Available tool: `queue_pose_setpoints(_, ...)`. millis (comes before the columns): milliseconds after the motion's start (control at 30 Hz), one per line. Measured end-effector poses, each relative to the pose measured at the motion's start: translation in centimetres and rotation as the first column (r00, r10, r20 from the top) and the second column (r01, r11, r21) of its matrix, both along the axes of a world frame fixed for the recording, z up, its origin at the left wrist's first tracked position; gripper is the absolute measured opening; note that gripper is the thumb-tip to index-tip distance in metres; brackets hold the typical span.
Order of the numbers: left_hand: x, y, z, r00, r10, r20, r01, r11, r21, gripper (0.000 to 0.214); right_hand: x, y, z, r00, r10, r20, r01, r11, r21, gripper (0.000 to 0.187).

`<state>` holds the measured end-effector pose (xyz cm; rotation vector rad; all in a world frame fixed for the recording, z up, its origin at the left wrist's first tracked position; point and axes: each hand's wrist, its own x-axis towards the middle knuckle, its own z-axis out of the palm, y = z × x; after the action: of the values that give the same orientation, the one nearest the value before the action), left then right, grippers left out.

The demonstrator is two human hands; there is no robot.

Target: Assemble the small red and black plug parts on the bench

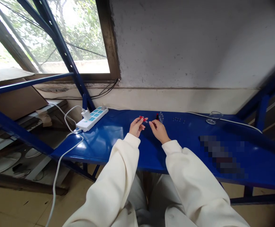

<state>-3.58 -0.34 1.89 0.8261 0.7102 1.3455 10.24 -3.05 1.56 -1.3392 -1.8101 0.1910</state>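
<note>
Both my arms in cream sleeves reach over a blue metal shelf (118, 142). My left hand (136, 126) is closed in a pinch on a small red piece (142, 119) with a pale tip. My right hand (158, 130) is curled beside it, fingers together, and what it grips is too small to name. Just beyond my right hand stands a little cluster of clear parts (160, 117) with a dark red bit next to it. A row of tiny dark pieces (178, 119) lies further right on the shelf.
A white power strip (92, 118) with a plugged charger and white cable lies at the shelf's left end. A clear glass cup (213, 117) stands at the back right beside a white cable. Blue rack struts cross at left and right. A window is at upper left.
</note>
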Motion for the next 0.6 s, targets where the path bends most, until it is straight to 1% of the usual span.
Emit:
queue_pose_setpoints(67,0.10,-0.30,0.17,0.996,-0.083,-0.043,0.085,0.996,0.039,0.030,-0.05,0.03,-0.06,0.997,0.041,-0.072,-0.044,0.998,-0.047,0.034)
queue_pose_setpoints(167,0.25,-0.67,0.33,0.988,-0.117,-0.098,0.124,0.990,0.063,0.033,-0.01,0.13,-0.15,0.989,0.073,-0.127,-0.084,0.993,-0.079,0.036)
queue_pose_setpoints(267,0.39,-0.67,0.18,0.988,-0.091,-0.128,0.102,0.991,0.083,0.035,-0.03,0.22,-0.22,0.986,0.081,-0.146,-0.093,0.992,-0.081,0.037)
queue_pose_setpoints(400,0.43,-0.18,-0.34,0.995,-0.030,-0.096,0.040,0.994,0.100,0.034,-0.10,0.21,-0.24,0.984,0.066,-0.163,-0.078,0.995,-0.069,0.033)
queue_pose_setpoints(500,0.35,0.06,-0.54,0.996,0.002,-0.088,0.007,0.996,0.093,0.033,-0.09,0.22,-0.31,0.974,0.086,-0.209,-0.101,0.993,-0.062,0.030)
queue_pose_setpoints(600,0.31,0.04,-0.55,0.996,0.013,-0.091,-0.005,0.996,0.093,0.034,-0.07,0.37,-0.49,0.964,0.092,-0.249,-0.108,0.993,-0.053,0.033)
